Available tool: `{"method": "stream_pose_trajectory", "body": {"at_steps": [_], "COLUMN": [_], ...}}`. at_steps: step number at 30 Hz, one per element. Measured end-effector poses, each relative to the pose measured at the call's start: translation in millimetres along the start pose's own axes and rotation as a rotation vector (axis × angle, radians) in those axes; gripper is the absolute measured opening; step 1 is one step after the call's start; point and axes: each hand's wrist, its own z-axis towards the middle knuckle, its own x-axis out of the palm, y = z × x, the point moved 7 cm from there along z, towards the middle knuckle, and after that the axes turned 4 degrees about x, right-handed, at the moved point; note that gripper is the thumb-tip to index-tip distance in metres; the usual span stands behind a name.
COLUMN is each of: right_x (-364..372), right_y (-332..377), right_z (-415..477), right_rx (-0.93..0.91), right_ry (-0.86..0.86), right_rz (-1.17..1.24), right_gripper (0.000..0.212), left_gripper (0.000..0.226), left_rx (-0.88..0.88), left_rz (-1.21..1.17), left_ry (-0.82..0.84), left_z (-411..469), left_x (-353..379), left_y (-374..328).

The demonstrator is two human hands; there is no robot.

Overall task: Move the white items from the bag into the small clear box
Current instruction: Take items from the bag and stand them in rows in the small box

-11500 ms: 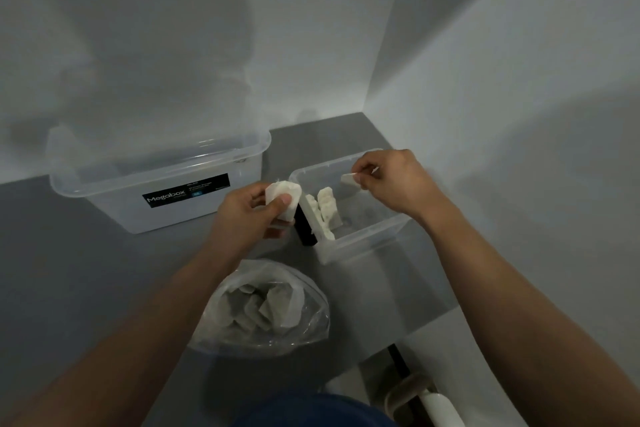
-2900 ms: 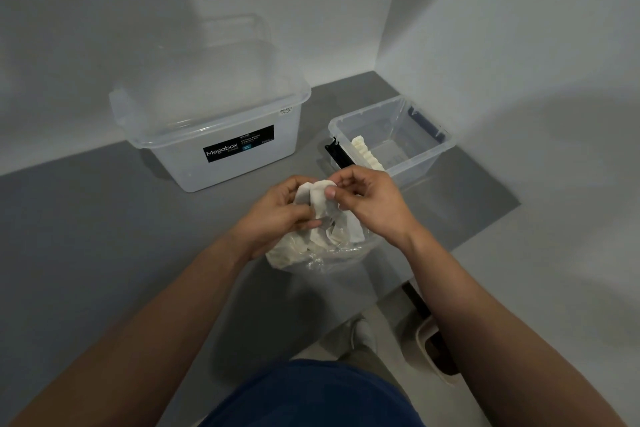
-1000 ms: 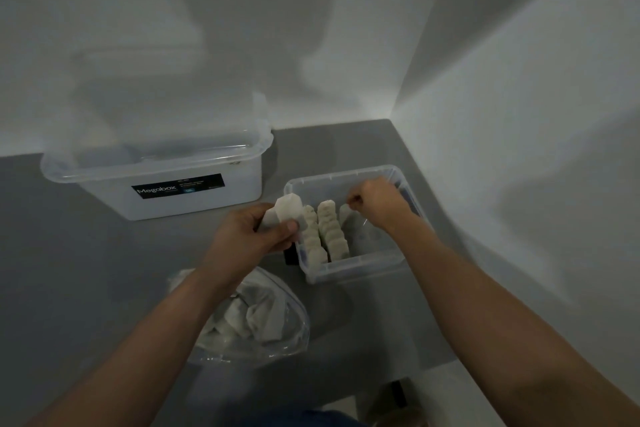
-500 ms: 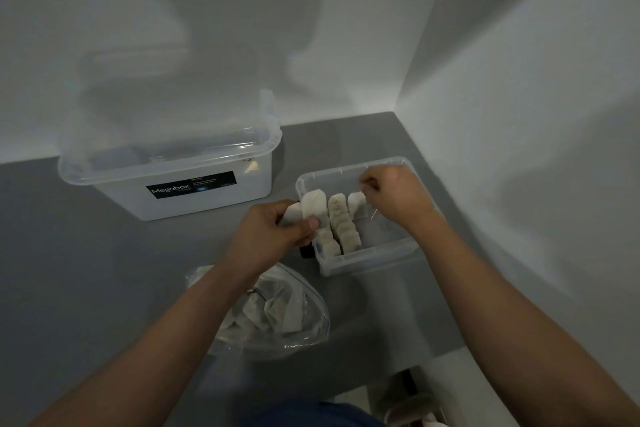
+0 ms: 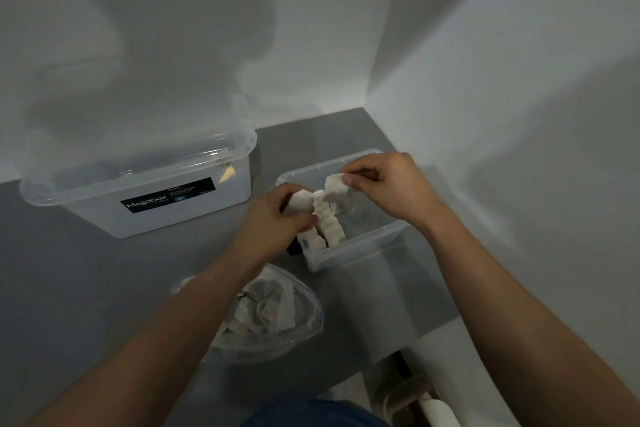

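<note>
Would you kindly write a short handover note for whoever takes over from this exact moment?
Left hand: holds a white item at the small box's left edge.
Right hand: fingers pinch another white piece above the box.
Done: rows of white items stand in the box's left part.
Left: place both held pieces, then empty the bag, which holds more, near the table's front edge. The Megabox bin is not involved.
</note>
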Motion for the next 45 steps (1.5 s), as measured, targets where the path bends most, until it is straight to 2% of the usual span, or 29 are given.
{"method": "stream_pose_trajectory", "body": {"at_steps": [2,4,11,16,20,23,26,28,30,32,34,37,39,41,43,45], "right_x": [-1.5,6.8,67.9,85.8,92.9,88.6,64.0,40.0,23.1,17.5,17.5,14.4,7.6,-1.1,-1.3,7.2], "right_y": [-20.9,-40.4,-87.1,-104.5,-110.1,-107.1,-90.1,-67.1,-39.2,-10.1,6.5,6.9,0.9,-11.0,-27.9,-47.3], "right_z": [8.0,17.8,43.0,58.5,65.0,63.1,52.6,36.7,15.8,-1.9,-11.7,-12.6,-8.3,0.2,10.9,21.6], "right_rx": [0.066,0.126,0.223,0.242,0.277,0.291,0.257,0.210,0.193,0.143,0.079,0.023,0.001,-0.014,-0.014,0.024], "right_ry": [-0.068,-0.054,0.322,0.322,0.361,0.327,0.169,0.038,0.048,0.167,0.242,0.197,0.102,-0.013,-0.055,-0.020], "right_rz": [-0.039,-0.095,-0.293,-0.392,-0.459,-0.470,-0.390,-0.167,0.167,0.346,0.258,0.077,0.007,-0.065,-0.138,-0.217], "right_gripper": [0.009,0.006,0.014,0.013,0.014,0.018,0.015,0.014,0.018,0.026,0.029,0.017,0.014,0.014,0.013,0.013], "left_gripper": [0.028,0.026,0.019,0.020,0.020,0.019,0.018,0.017,0.016,0.016,0.017,0.022,0.039,0.084,0.128,0.147], "left_rx": [-0.013,-0.028,0.059,0.048,0.019,0.033,0.033,0.042,0.038,0.042,0.055,0.118,0.206,0.200,0.116,0.100], "left_rz": [-0.077,-0.132,0.023,0.025,0.029,0.032,0.049,0.039,0.003,-0.022,-0.009,0.059,0.300,0.565,0.726,0.794], "left_ry": [-0.005,0.005,-0.067,-0.165,-0.189,-0.176,-0.147,-0.133,-0.104,-0.075,-0.051,-0.023,-0.053,-0.039,0.055,0.115], "left_z": [-1.8,-4.8,-8.2,-9.6,-10.8,-11.3,-8.2,-6.2,-5.2,-3.3,-0.4,4.5,6.3,6.8,5.9,3.2], "left_x": [0.1,0.5,-11.1,-24.2,-25.0,-21.1,-15.8,-11.9,-5.8,1.8,9.4,18.5,17.9,16.4,16.9,18.3], "left_y": [1.8,1.6,-3.1,2.7,10.2,9.3,7.0,3.4,-1.0,-4.6,-7.5,-7.4,-8.7,-1.2,16.4,30.5]}}
